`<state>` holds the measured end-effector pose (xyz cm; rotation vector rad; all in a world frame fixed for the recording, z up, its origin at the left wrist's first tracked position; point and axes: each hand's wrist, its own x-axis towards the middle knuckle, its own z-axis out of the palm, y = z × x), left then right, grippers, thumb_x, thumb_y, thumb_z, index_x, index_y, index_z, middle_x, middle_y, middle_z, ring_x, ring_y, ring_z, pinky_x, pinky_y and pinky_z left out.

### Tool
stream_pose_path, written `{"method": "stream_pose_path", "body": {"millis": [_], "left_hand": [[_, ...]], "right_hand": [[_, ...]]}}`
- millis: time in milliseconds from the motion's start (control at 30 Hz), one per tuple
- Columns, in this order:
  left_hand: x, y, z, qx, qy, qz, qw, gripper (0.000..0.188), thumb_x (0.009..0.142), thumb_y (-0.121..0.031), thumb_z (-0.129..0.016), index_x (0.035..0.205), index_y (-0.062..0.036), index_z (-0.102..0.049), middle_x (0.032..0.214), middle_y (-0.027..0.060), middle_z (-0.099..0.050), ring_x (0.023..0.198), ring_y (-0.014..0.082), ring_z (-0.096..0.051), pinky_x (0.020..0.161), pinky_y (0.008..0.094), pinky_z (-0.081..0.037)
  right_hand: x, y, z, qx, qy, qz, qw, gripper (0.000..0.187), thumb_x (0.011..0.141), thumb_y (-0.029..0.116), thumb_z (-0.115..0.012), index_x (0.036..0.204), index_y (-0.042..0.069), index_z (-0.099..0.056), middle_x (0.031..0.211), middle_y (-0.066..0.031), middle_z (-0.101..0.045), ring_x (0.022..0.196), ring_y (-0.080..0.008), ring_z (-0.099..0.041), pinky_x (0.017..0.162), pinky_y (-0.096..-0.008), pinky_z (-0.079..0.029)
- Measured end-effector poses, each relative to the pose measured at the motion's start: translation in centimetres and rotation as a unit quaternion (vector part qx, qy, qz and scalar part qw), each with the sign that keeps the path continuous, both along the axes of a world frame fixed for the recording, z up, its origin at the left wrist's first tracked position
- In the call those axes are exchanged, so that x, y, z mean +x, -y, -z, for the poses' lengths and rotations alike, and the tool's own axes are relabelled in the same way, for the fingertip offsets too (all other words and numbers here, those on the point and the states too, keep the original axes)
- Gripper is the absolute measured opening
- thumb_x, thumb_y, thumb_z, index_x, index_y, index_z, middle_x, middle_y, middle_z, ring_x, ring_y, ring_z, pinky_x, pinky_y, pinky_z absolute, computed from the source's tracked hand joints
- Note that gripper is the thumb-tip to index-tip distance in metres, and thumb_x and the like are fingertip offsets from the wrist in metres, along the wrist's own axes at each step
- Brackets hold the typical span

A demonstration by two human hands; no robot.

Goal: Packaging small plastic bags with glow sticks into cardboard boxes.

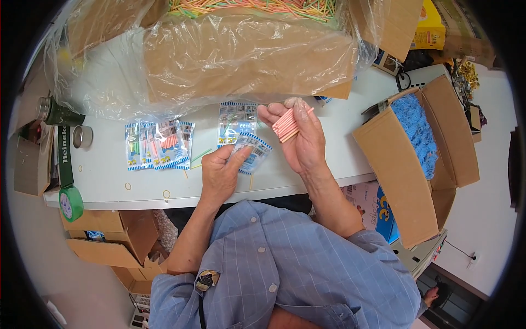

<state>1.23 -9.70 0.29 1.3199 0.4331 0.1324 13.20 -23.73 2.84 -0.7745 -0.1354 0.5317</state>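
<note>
My left hand pinches a small clear plastic packet with blue printed edges between thumb and fingers. A bundle of thin pink sticks lies in my right hand, held by its curled fingers and thumb, just right of the packet. Another clear packet lies flat on the white table beyond my left hand. Farther left is an overlapping group of packets, some with pink or green sticks showing inside. A loose green stick rests between that group and my left hand.
A large carton lined with clear plastic stands at the back, heaped with coloured sticks. At right, an open carton holds blue shredded filler. Rubber bands, a tin and green tape are at left.
</note>
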Motion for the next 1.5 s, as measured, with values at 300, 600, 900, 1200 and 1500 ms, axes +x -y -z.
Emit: {"method": "stream_pose_path", "body": {"millis": [300, 600, 900, 1200, 1500], "left_hand": [[-0.2, -0.5, -0.1, 0.047, -0.009, 0.036, 0.998, 0.023, 0.097, -0.019, -0.064, 0.099, 0.0017, -0.073, 0.069, -0.0041, -0.061, 0.064, 0.0031, -0.046, 0.056, 0.0225, -0.04], [-0.5, -0.1, 0.1, 0.011, 0.003, 0.104, 0.995, 0.024, 0.097, -0.019, -0.064, 0.106, 0.0017, -0.072, 0.079, -0.0003, -0.068, 0.071, 0.0041, -0.055, 0.063, 0.0224, -0.047], [-0.4, -0.4, 0.0, 0.017, 0.015, 0.111, 0.994, 0.024, 0.097, -0.018, -0.064, 0.107, 0.0019, -0.072, 0.079, -0.0001, -0.068, 0.071, 0.0038, -0.054, 0.061, 0.0225, -0.046], [-0.4, -0.3, -0.1, -0.017, 0.014, 0.088, 0.996, 0.024, 0.098, -0.019, -0.063, 0.106, 0.0015, -0.073, 0.077, -0.0027, -0.066, 0.068, 0.0027, -0.052, 0.058, 0.0217, -0.043], [-0.1, 0.0, -0.3, 0.002, 0.013, 0.084, 0.996, 0.024, 0.097, -0.018, -0.064, 0.107, 0.0023, -0.072, 0.081, -0.0002, -0.068, 0.072, 0.0036, -0.056, 0.062, 0.0219, -0.046]], "right_hand": [[0.1, -0.9, -0.5, 0.017, 0.03, 0.0, 0.999, 0.023, 0.106, 0.027, -0.041, 0.11, 0.007, -0.053, 0.112, -0.0157, -0.068, 0.117, -0.0378, -0.061, 0.107, -0.0527, -0.042], [-0.3, -1.6, -0.9, 0.037, 0.041, 0.002, 0.998, 0.025, 0.107, 0.027, -0.039, 0.113, 0.007, -0.052, 0.112, -0.0175, -0.068, 0.119, -0.0391, -0.06, 0.106, -0.0523, -0.043], [-1.2, -1.5, -0.8, 0.0, 0.056, -0.039, 0.998, 0.024, 0.107, 0.026, -0.039, 0.111, 0.006, -0.052, 0.107, -0.0206, -0.068, 0.112, -0.0388, -0.064, 0.101, -0.0499, -0.048], [-1.0, -0.9, 0.3, -0.05, 0.116, -0.061, 0.99, 0.022, 0.106, 0.024, -0.04, 0.107, 0.006, -0.054, 0.1, -0.0224, -0.07, 0.113, -0.0394, -0.063, 0.101, -0.0502, -0.047], [-0.7, -0.8, 0.5, -0.123, 0.101, -0.114, 0.981, 0.028, 0.105, 0.027, -0.044, 0.105, 0.002, -0.056, 0.111, -0.0238, -0.067, 0.115, -0.0334, -0.061, 0.101, -0.0458, -0.046]]}}
